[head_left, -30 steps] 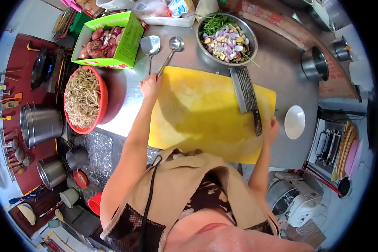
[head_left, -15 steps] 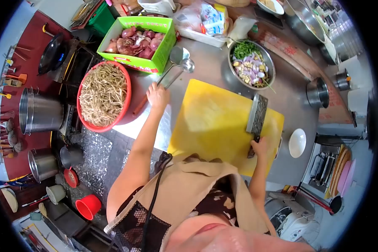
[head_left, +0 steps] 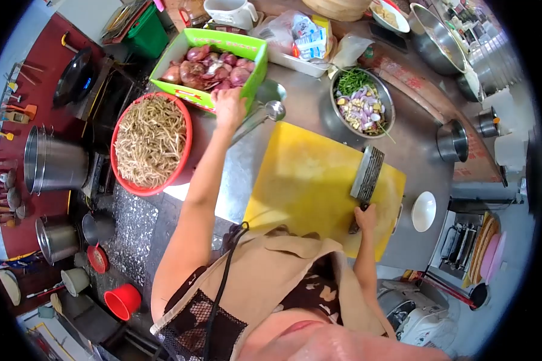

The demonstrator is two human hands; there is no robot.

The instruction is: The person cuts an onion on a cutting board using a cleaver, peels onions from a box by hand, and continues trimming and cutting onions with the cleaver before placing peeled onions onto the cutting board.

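Observation:
My left hand (head_left: pixel 229 107) is at the near right corner of a green cardboard box (head_left: pixel 258 67), fingers bent over its rim. Red-purple shallots (head_left: pixel 194 73) fill the box. My right hand (head_left: pixel 365 216) is closed around the dark handle of a cleaver (head_left: pixel 368 174), whose broad blade lies on a yellow cutting board (head_left: pixel 301 174). Beside my left forearm is a metal ladle (head_left: pixel 275 111), with a spatula (head_left: pixel 273 91) next to it, partly hidden. A red basin (head_left: pixel 188 144) of thin pale sprouts (head_left: pixel 150 141) stands to the left.
A steel bowl (head_left: pixel 331 111) beyond the board holds chopped greens and cut shallots. A white bowl (head_left: pixel 424 211) sits right of the board. Along the back are a white tray (head_left: pixel 298 65) with bags and a large steel basin (head_left: pixel 436 39). Red bucket (head_left: pixel 123 301) stands on the floor.
My left hand has moved forward from beside the ladle and spatula to the green box. The box has shifted slightly to the right. My right hand stays on the cleaver handle.

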